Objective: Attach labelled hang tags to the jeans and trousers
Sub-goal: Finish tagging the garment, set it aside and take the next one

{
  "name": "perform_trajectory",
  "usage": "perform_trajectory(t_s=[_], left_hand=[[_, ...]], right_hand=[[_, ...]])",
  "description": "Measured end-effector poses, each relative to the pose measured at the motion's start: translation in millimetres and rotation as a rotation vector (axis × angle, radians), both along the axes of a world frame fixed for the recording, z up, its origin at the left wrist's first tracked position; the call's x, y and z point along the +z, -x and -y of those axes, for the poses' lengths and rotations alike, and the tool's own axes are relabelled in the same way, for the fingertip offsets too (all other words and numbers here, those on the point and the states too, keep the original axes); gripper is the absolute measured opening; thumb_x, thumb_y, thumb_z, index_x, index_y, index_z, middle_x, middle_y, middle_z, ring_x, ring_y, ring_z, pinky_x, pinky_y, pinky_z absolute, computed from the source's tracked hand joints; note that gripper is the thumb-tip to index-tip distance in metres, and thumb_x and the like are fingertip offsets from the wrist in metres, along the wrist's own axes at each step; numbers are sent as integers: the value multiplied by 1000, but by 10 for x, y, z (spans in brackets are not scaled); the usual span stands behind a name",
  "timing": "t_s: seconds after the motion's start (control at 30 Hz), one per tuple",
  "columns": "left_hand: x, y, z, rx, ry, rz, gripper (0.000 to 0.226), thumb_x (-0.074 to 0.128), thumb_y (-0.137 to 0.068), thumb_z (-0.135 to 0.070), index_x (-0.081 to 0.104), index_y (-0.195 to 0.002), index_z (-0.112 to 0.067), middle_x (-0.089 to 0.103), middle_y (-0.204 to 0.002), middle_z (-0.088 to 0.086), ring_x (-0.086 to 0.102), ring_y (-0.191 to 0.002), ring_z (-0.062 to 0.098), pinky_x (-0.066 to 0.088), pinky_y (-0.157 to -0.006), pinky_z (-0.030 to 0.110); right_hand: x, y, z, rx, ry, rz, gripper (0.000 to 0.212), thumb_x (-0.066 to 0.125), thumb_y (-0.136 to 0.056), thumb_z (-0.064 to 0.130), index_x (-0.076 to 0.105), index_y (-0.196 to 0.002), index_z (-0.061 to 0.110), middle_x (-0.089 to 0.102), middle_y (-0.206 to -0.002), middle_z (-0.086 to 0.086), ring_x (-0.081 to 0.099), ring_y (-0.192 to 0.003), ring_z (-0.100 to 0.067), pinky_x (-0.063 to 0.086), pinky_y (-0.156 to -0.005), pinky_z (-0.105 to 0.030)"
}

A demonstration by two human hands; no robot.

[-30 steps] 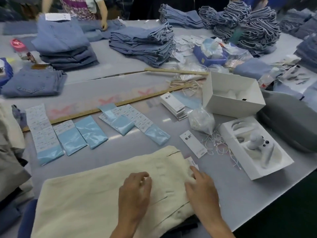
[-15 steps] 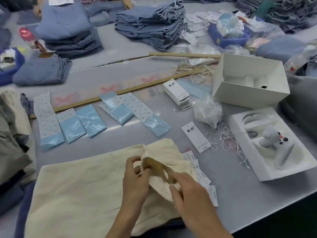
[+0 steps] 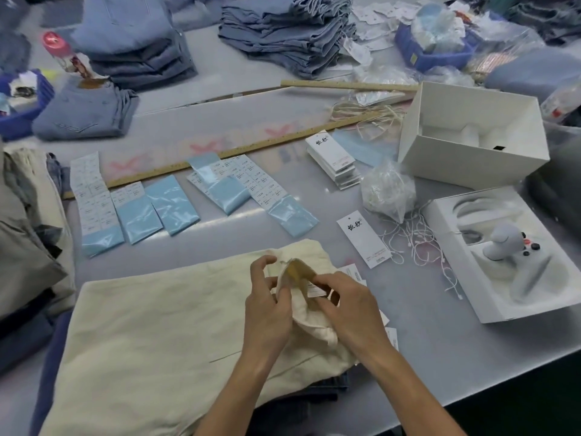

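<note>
Cream trousers [image 3: 151, 328] lie folded in front of me on the grey table. My left hand [image 3: 267, 306] and my right hand [image 3: 349, 313] both pinch the trousers' waistband, folded back so that its tan inner patch [image 3: 297, 272] shows. A small white label sits under my right thumb. A single white hang tag [image 3: 363, 242] with black characters lies just right of the trousers. More white tags poke out from under my right hand. A stack of hang tags [image 3: 333, 162] sits farther back.
Strips of size stickers on blue backing [image 3: 176, 202] lie behind the trousers. A bag of white strings [image 3: 388, 191] and loose strings are to the right, beside two open white boxes [image 3: 471, 133]. Folded jeans piles [image 3: 283, 29] fill the far side. Garments are heaped at left.
My hands went from resting flat on the trousers to lifting and folding back the waistband, exposing its inner patch. The view has tilted down and closer.
</note>
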State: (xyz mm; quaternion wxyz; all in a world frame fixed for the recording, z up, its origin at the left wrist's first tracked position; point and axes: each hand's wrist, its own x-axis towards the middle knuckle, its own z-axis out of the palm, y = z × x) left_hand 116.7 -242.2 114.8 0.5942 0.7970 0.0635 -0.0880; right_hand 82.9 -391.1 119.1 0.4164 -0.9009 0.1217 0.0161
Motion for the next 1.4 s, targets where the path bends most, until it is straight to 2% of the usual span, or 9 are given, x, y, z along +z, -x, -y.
perform_trajectory(t_s=[0.4, 0.57, 0.7, 0.83, 1.07, 1.13, 1.2, 1.27, 1.4], left_hand=[[37, 54, 11, 7, 121, -24, 32, 61, -100, -36, 44, -121, -55, 74, -99, -6, 73, -75, 10, 59, -67, 31], [32, 231, 63, -492, 30, -43, 31, 50, -103, -35, 53, -133, -44, 69, -119, -24, 66, -112, 2, 50, -100, 30], [-22, 343, -4, -296, -58, 134, 38, 51, -88, 5, 76, -102, -20, 73, -111, -19, 66, -110, 1, 52, -97, 35], [-160, 249, -455, -129, -543, 417, 39, 47, -89, -22, 75, -116, -18, 69, -131, -1, 63, -122, 15, 40, -103, 36], [-480, 214, -1319, -290, -803, 143, 56, 27, -95, -54, 41, -149, -46, 27, -162, -16, 18, -151, 6, 2, -116, 27], [-514, 133, -1503, -239, -798, 109, 54, 35, -94, -51, 56, -142, -37, 43, -155, -8, 16, -149, -1, 9, -111, 24], [-604, 47, -1663, -154, -827, 152, 55, 30, -99, -53, 64, -136, -31, 54, -146, -4, 3, -149, -12, 11, -110, 25], [-674, -59, -1769, -88, -824, 221, 59, 18, -105, -54, 65, -132, -31, 62, -138, -2, 20, -145, -11, 15, -110, 28], [-772, -503, -1808, 88, -855, 462, 29, 52, -86, -33, 79, -94, -27, 76, -100, 0, 68, -91, 16, 38, -84, 33]], right_hand=[[-97, 38, 33, -155, -187, 54, 26, 71, -88, 12, 74, -100, 34, 69, -92, 20, 64, -77, -7, 48, -69, -19], [205, -77, 179, -571, -178, 343, 26, 56, -100, 7, 68, -113, 25, 63, -105, 9, 65, -92, -11, 51, -75, -19], [289, -195, 27, -71, 55, 513, 41, 48, -104, 25, 50, -145, 25, 47, -149, 9, 43, -140, -10, 36, -110, -20], [-327, -91, -74, 491, 259, -176, 59, 31, -107, 46, -5, -153, 42, -17, -158, 31, -12, -153, -4, -8, -124, -28], [-420, -164, -58, 442, 309, -227, 65, 36, -104, 50, -3, -153, 34, -4, -159, 30, -5, -152, 4, -7, -122, -29], [-319, -246, -149, 407, 446, -57, 61, 29, -103, 56, 32, -153, 20, 31, -159, 15, 35, -146, -4, 26, -120, -46], [-215, -380, -213, 300, 540, 279, 65, 28, -103, 52, 79, -109, 13, 75, -114, 0, 72, -93, -15, 56, -87, -35], [-223, -557, -298, 207, 508, 418, 43, 43, -93, 35, 81, -84, 18, 77, -83, -2, 68, -61, -20, 47, -69, -21], [-301, -1178, -553, 88, 274, 293, 17, 61, -89, 19, 78, -93, 18, 70, -90, 2, 60, -79, -10, 47, -75, -24]])
